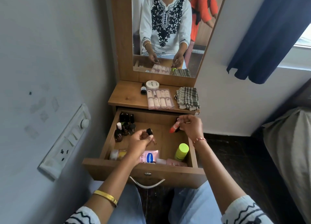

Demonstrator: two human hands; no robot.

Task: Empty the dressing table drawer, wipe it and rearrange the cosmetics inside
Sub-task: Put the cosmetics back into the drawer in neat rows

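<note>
Judging progress: rearranging looks well under way, not finished.
Drawer (193,156): pulled open; nail polish bottles (125,126) grouped upright in its back left corner, a pink tube (149,157) and green-capped bottle (181,151) near the front.
Left hand (139,143): pinches a small black-capped bottle (149,132) over the drawer.
Right hand (190,128): grips a red tube (174,128) above the back right corner.
Desk (124,96): a checked cloth (187,98), clear box (159,99), white jar (152,84) and small dark bottle (143,89) not yet put back.

Bottles (125,126) in drawer (144,170) back-left corner — cloth (187,98) on tabletop (126,95), right.
</note>
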